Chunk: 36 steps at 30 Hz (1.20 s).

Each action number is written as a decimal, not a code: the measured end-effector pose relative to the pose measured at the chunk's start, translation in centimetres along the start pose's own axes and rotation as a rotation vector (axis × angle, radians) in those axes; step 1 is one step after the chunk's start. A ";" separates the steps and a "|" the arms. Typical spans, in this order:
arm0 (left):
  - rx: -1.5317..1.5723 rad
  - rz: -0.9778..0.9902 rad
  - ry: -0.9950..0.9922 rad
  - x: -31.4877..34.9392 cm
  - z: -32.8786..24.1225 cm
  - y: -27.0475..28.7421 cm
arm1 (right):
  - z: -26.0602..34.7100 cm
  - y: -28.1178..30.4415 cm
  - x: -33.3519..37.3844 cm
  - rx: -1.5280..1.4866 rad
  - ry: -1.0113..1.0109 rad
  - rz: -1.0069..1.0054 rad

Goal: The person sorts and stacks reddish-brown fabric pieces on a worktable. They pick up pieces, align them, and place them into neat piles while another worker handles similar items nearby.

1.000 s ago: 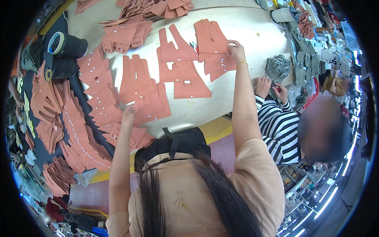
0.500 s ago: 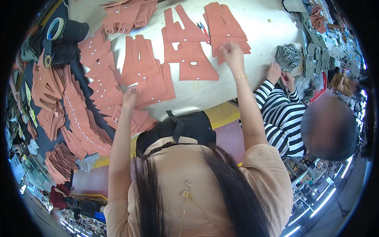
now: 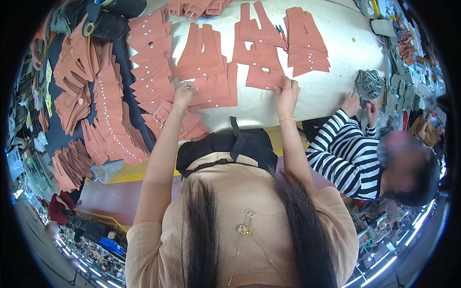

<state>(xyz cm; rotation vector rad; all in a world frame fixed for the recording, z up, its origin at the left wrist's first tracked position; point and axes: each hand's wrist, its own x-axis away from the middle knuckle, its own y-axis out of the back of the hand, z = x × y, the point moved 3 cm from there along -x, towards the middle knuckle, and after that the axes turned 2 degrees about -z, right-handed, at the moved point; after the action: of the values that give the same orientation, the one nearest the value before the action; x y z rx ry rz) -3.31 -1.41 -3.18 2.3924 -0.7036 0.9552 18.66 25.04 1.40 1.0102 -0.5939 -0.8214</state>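
Salmon-coloured cut pieces with slots and small white marks lie in overlapping stacks. My right hand (image 3: 287, 95) is at the near right corner of the lowest piece (image 3: 264, 78) in the middle stack, its thumb and fingers closed on the edge. My left hand (image 3: 184, 94) rests with curled fingers at the left edge of the near piece (image 3: 211, 90) in the left stack; whether it pinches anything is hidden. Beyond my right hand stands another stack (image 3: 307, 41). Red-handled thread snips (image 3: 283, 37) lie between the middle and right stacks.
More salmon pieces (image 3: 152, 72) fan out at the left, beside rows on a dark surface (image 3: 124, 72). Black rolls (image 3: 106, 21) stand at the far left. On the right, a person in a striped top (image 3: 343, 156) handles dark parts (image 3: 369, 84) at the pale table (image 3: 336, 91).
My right hand has come from the right stack down and left to the middle stack's near piece. My left hand stays by the left stack. The whole view has shifted.
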 end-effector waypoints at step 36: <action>0.842 0.197 0.532 -0.5 -1.6 1.1 | 9.4 11.9 -1.3 -0.874 -0.283 0.839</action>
<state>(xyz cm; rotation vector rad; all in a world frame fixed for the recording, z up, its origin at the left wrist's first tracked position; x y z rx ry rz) -5.13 -1.15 -2.24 2.5204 -0.3607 2.2103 14.56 24.93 16.04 -0.1847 -0.7185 -0.3750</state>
